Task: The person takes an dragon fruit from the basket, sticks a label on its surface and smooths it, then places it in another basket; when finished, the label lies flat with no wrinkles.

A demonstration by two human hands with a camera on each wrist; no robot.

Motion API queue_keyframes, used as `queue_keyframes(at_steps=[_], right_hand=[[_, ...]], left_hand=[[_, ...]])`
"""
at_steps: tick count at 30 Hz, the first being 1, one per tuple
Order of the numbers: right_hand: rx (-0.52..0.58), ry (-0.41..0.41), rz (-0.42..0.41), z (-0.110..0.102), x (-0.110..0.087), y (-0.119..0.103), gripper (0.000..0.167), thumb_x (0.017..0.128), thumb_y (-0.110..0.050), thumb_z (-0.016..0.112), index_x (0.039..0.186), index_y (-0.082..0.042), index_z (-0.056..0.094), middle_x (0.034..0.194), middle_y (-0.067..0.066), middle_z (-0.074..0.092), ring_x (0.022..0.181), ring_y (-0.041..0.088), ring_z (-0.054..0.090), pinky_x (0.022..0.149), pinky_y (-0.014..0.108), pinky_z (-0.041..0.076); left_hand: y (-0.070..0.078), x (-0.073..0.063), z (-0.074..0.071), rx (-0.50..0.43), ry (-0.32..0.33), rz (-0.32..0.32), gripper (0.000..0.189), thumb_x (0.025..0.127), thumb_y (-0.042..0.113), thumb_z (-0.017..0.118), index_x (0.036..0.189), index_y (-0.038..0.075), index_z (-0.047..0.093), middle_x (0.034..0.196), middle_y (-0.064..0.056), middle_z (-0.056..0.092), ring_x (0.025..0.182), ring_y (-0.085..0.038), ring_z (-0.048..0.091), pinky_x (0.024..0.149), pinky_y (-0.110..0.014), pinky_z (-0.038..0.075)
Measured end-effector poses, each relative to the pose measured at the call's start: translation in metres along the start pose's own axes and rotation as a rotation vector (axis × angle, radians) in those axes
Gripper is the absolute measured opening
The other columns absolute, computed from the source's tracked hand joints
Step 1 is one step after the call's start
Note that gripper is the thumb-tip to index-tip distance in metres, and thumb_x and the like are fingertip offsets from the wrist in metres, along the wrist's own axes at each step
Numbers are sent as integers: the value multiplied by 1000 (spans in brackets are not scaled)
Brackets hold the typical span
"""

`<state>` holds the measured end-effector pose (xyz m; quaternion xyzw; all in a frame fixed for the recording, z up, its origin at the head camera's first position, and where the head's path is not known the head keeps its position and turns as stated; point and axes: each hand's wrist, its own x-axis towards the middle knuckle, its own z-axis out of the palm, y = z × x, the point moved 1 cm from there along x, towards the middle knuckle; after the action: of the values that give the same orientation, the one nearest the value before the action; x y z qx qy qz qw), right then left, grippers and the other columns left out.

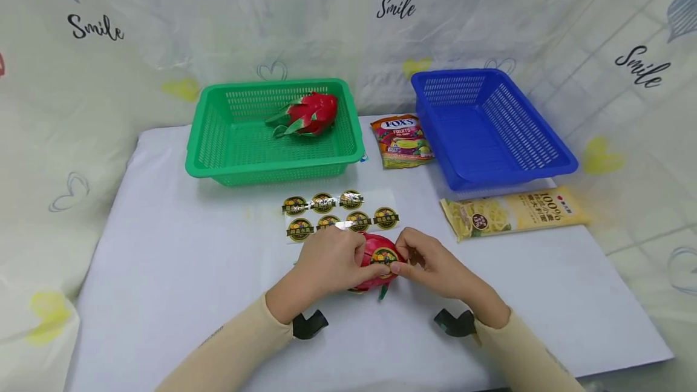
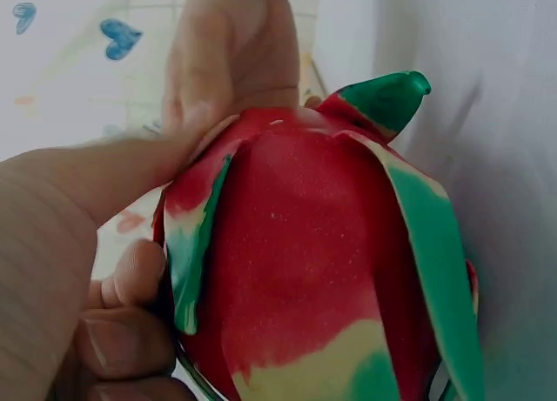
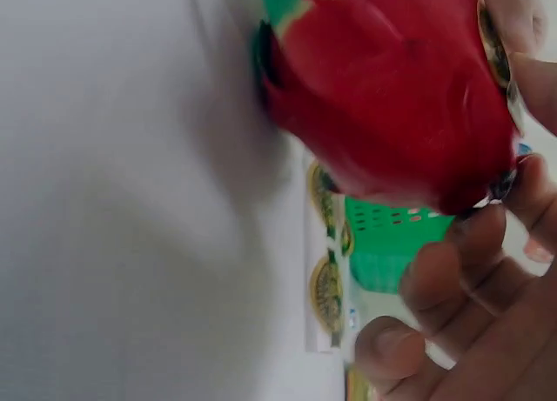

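A red dragon fruit (image 1: 373, 243) with green scales lies on the white table between both hands. A round black-and-gold sticker (image 1: 384, 255) sits on its upper side. My left hand (image 1: 332, 262) holds the fruit from the left, its thumb on the sticker's edge. From the right, my right hand (image 1: 435, 268) grips the fruit's end, its thumb tip also at the sticker. In the left wrist view, the fruit (image 2: 296, 244) shows its scaly side with fingers curled beside it. The right wrist view shows several curled fingers near the end of the fruit (image 3: 392, 88).
Just behind the hands lies a sheet of round stickers (image 1: 340, 216). A green basket (image 1: 272, 171) holds another dragon fruit (image 1: 318, 112). To its right are a candy bag (image 1: 403, 143), a blue basket (image 1: 514, 171) and a yellow pasta packet (image 1: 517, 213).
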<state>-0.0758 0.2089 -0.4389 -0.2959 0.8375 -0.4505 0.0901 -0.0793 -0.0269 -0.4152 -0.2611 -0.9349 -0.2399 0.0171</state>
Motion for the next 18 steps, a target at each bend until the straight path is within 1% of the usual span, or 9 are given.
queue_keyframes(at_steps=[3,5,8,12,14,18], right_hand=[[-4,-6,-23,0,-2,1,29,96,-13,75,88,-16,47,82,6,47,67,25,44,54,25,36],[3,-10,-19,2,-4,2,30,94,-15,78,89,-16,48,83,5,48,68,25,44,55,25,37],[6,-14,-13,4,-6,3,34,91,-18,82,90,-15,48,83,5,47,69,24,45,57,24,38],[-17,3,-20,5,-7,4,36,89,-20,84,90,-16,47,84,5,47,68,24,45,57,23,38],[-19,12,-28,5,-7,5,36,89,-19,83,90,-16,47,84,5,47,67,25,45,56,22,38],[-1,7,-46,2,-5,5,34,91,-17,81,91,-15,47,84,6,47,67,25,46,55,26,40]], left_hand=[[2,-2,0,17,-20,-6,61,73,72,83,58,25,46,47,15,40,46,-2,40,40,-20,27],[2,-4,1,26,-36,-7,60,72,72,83,60,25,47,48,15,41,47,-2,41,40,-21,29],[2,-6,1,35,-45,-10,60,72,72,83,60,26,47,48,15,41,46,-3,41,40,-21,28],[1,-6,2,10,-34,5,60,71,70,85,61,26,46,49,15,41,46,-2,40,41,-21,27],[-2,-6,2,-26,-29,30,59,74,67,85,60,25,46,49,15,40,47,-2,39,42,-20,26],[-7,-3,-1,-128,-54,79,54,85,55,82,59,23,47,48,16,37,48,0,38,45,-18,24]])
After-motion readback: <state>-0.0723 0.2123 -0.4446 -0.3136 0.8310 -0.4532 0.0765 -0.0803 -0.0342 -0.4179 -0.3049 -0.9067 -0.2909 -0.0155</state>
